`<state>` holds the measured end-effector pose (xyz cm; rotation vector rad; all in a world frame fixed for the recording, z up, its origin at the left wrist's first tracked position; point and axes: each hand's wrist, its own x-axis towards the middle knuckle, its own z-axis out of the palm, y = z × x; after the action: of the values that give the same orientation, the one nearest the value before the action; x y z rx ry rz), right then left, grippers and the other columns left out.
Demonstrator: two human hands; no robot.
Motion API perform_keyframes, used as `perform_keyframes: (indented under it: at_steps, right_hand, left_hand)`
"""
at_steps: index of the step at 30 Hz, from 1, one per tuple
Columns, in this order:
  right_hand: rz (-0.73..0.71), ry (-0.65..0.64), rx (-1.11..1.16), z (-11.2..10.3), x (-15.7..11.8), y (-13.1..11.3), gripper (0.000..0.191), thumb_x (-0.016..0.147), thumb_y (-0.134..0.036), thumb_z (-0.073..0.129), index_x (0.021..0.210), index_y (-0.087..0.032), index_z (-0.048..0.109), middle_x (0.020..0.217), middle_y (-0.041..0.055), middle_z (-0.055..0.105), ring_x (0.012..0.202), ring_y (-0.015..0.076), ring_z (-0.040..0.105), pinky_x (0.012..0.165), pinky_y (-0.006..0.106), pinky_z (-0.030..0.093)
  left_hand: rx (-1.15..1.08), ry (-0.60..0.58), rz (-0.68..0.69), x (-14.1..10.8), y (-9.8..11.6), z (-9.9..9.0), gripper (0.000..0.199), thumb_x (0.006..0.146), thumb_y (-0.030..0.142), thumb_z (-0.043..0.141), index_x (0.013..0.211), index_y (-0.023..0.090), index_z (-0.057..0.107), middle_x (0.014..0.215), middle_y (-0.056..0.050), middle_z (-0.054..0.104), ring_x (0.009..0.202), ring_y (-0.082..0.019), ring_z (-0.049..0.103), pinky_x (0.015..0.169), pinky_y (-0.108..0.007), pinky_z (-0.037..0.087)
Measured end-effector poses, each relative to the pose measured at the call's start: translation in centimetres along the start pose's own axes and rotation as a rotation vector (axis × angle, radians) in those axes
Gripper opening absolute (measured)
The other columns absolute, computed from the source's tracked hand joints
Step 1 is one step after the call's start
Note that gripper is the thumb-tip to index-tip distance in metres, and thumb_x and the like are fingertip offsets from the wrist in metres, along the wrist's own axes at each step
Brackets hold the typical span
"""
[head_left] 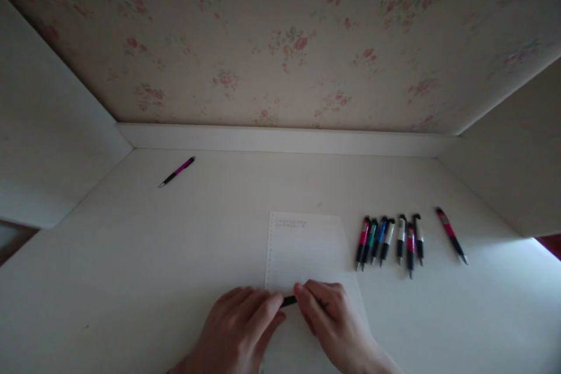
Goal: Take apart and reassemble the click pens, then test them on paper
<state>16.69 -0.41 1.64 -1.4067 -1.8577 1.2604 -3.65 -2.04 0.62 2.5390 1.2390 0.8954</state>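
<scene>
Both hands meet over the lower part of a lined sheet of paper (307, 251), which has punched holes down its left edge and faint writing at the top. Between them runs a dark pen (288, 301), of which only a short black stretch shows. My left hand (245, 318) is closed round its left end. The fingers of my right hand (331, 312) pinch its right end. Most of the pen is hidden by the fingers, so its colour and tip cannot be made out.
Right of the paper several pens (388, 241) lie side by side, red, green, blue and white with black grips. Farther right is a single red and black pen (451, 235). A purple and black pen (177, 172) lies at the back left. White side panels and a floral wall enclose the white desk (153, 257).
</scene>
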Motion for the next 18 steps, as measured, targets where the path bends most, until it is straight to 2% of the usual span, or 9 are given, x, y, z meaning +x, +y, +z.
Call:
perform_keyframes:
  at_steps: [2, 5, 8, 11, 18]
  right_hand:
    - [-0.013, -0.037, -0.015, -0.03, 0.07, 0.00, 0.049, 0.105, -0.048, 0.035, 0.064, -0.022, 0.039, 0.057, -0.0045, 0.044, 0.053, 0.0104, 0.041, 0.052, 0.024, 0.030]
    - [-0.081, -0.062, -0.072, -0.15, 0.07, -0.02, 0.046, 0.106, -0.046, 0.035, 0.067, -0.022, 0.043, 0.063, -0.0023, 0.051, 0.057, 0.0116, 0.047, 0.055, 0.024, 0.032]
    - [-0.162, -0.049, -0.101, -0.23, -0.02, 0.01, 0.047, 0.107, -0.046, 0.032, 0.070, -0.021, 0.047, 0.068, 0.0010, 0.058, 0.063, 0.0136, 0.053, 0.059, 0.024, 0.037]
    - [-0.229, -0.045, -0.117, -0.25, -0.12, 0.07, 0.049, 0.108, -0.046, 0.029, 0.072, -0.021, 0.051, 0.070, 0.0032, 0.061, 0.067, 0.0151, 0.057, 0.062, 0.025, 0.040]
    - [-0.314, -0.066, -0.159, -0.47, -0.12, 0.25, 0.045, 0.108, -0.041, 0.031, 0.081, -0.020, 0.059, 0.073, 0.0039, 0.064, 0.068, 0.0155, 0.059, 0.064, 0.024, 0.042]
  left_hand:
    - [-0.018, -0.020, -0.015, 0.14, 0.05, -0.11, 0.017, 0.105, 0.029, 0.045, 0.108, 0.021, 0.060, 0.078, 0.000, 0.075, 0.062, -0.018, 0.071, 0.059, -0.030, 0.055]
    - [-0.054, -0.047, -0.057, 0.20, 0.19, -0.47, 0.018, 0.105, 0.027, 0.044, 0.100, 0.023, 0.061, 0.076, 0.000, 0.073, 0.062, -0.017, 0.070, 0.060, -0.028, 0.055]
    - [-0.045, -0.075, -0.071, -0.02, 0.44, -0.72, 0.022, 0.104, 0.024, 0.039, 0.101, 0.022, 0.060, 0.080, -0.002, 0.074, 0.065, -0.018, 0.071, 0.062, -0.029, 0.054]
    - [-0.059, -0.151, -0.088, -0.30, 0.63, -0.74, 0.023, 0.103, 0.020, 0.036, 0.100, 0.022, 0.059, 0.079, -0.001, 0.074, 0.064, -0.018, 0.071, 0.059, -0.029, 0.052]
    - [-0.181, -0.350, -0.309, -0.50, 0.55, -0.82, 0.029, 0.101, 0.020, 0.035, 0.093, 0.022, 0.063, 0.077, -0.001, 0.074, 0.068, -0.019, 0.072, 0.063, -0.027, 0.049]
